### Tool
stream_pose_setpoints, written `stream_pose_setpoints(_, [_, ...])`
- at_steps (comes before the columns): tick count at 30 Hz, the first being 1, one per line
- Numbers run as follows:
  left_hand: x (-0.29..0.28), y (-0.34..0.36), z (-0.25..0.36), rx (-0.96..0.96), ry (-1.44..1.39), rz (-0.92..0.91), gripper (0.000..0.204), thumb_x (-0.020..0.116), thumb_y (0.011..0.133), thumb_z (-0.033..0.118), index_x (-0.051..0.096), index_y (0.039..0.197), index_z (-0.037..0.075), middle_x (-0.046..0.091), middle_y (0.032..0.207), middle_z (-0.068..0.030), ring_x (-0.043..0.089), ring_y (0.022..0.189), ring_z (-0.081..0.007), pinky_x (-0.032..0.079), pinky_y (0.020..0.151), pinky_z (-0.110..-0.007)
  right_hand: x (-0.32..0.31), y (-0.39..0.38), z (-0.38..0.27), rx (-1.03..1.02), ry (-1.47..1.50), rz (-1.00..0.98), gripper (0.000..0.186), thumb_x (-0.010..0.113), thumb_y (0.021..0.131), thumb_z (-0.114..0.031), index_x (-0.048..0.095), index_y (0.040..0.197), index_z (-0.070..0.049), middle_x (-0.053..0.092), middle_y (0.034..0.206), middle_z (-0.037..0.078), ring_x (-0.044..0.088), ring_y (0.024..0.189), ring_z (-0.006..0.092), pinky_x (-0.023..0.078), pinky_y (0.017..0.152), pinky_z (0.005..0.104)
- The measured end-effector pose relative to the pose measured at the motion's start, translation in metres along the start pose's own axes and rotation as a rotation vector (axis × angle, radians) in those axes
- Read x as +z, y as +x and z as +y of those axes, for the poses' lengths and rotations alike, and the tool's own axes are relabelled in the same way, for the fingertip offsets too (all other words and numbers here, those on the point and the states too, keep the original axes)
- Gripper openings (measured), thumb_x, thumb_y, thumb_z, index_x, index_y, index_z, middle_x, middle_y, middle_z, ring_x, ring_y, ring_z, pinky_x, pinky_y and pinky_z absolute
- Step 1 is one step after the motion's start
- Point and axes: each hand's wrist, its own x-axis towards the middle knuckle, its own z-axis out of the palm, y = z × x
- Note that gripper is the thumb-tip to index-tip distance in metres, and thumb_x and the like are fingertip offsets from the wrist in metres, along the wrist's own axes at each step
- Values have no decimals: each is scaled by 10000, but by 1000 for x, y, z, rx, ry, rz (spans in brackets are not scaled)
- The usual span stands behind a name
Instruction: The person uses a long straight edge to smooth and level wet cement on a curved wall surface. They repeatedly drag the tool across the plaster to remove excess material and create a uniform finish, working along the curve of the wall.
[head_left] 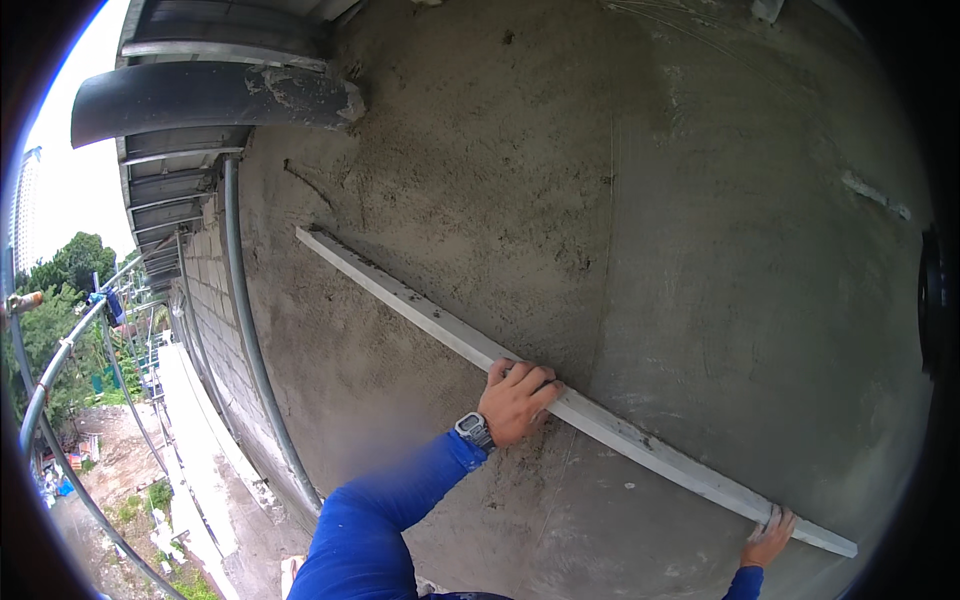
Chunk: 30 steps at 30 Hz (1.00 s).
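Observation:
A long, pale straightedge (430,318) lies slantwise against a grey plastered wall (480,170), its upper end to the left and its lower end to the right. Bits of wet mortar cling along its top edge. My left hand (516,402), with a watch on the wrist, has its fingers curled over the bar near the middle. Close to the bar's lower right end, my right hand (768,538) grips it with the fingers over the top edge. The plaster looks rough on the left of a vertical line and smoother on the right.
A dark pipe (200,100) juts from the wall at the upper left. An upright metal tube (245,300) stands along the wall's left edge, beside bare blockwork (212,275). Scaffold tubing (62,360) curves at the far left, with ground and trees far below.

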Motion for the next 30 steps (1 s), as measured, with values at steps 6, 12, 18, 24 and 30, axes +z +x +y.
stream_pose_setpoints(6, [-10, -4, -20, 76, 43, -17, 587, 859, 612, 198, 627, 1152, 204, 579, 1176, 4, 534, 1111, -210, 354, 986, -482, 20, -29, 16, -6, 2, 57, 523, 603, 783, -48, 552, 1300, 22, 502, 1351, 228, 414, 1302, 471, 319, 1130, 532])
stream_pose_setpoints(12, [-20, 38, 25, 235, -3, -4, 549, 842, 676, 235, 613, 1174, 209, 568, 1202, 13, 529, 1129, -193, 363, 1000, -446, 8, -58, 40, 178, -79, -158, 536, 614, 903, -342, 564, 1409, -173, 541, 1409, 242, 503, 1285, 480, 389, 1122, 548])
stream_pose_setpoints(18, [-33, 100, 43, 388, 20, 105, 341, 755, 745, 245, 627, 1054, 179, 567, 1120, -1, 526, 1117, -199, 352, 1031, -427, -5, -86, 43, 202, -88, -37, 500, 597, 889, -286, 602, 1370, -150, 570, 1353, 229, 518, 1243, 479, 408, 1069, 566])
stream_pose_setpoints(24, [-42, 153, 35, 470, 9, 126, 301, 741, 728, 243, 667, 1012, 176, 572, 1062, 3, 533, 1074, -195, 356, 1050, -409, -32, -41, -73, 45, 103, 102, 550, 640, 814, -115, 521, 1337, 7, 489, 1293, 233, 457, 1218, 446, 367, 1042, 520])
stream_pose_setpoints(30, [-50, 168, 11, 547, 57, 88, 328, 779, 732, 280, 669, 1022, 171, 581, 1055, 1, 537, 1094, -201, 370, 1057, -419, -45, 12, -202, -121, 302, 88, 498, 669, 819, -162, 561, 1267, 27, 516, 1193, 242, 486, 1114, 452, 393, 949, 541])
